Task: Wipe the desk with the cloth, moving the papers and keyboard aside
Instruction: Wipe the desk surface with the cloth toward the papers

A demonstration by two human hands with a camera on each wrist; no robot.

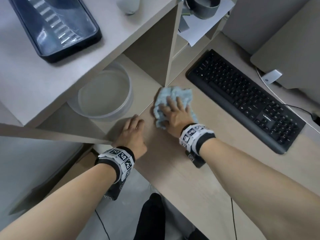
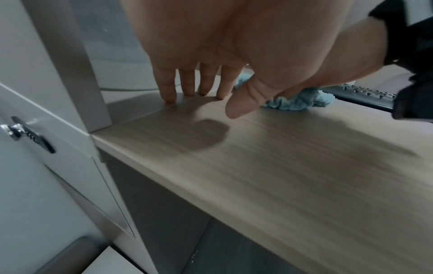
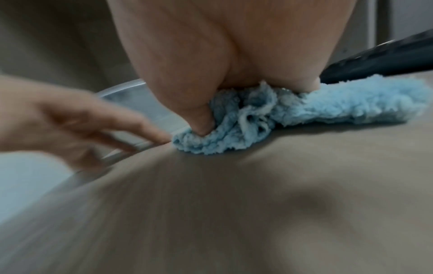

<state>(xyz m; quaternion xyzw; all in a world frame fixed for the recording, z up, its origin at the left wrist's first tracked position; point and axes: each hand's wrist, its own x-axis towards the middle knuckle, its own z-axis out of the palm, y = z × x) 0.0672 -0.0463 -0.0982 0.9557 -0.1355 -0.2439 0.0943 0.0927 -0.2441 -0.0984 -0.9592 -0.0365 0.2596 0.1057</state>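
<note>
Your right hand (image 1: 174,115) presses spread fingers on bunched cloth (image 1: 181,94) near desk (image 1: 173,170) back edge | your left hand (image 1: 133,134) empty, fingertips at left edge | keyboard (image 1: 242,99), papers (image 1: 204,26) already aside | likely midway: right side left

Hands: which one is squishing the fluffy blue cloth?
The right hand presses the blue cloth down; the left hand only rests its fingertips on the bare desk beside it.
</note>
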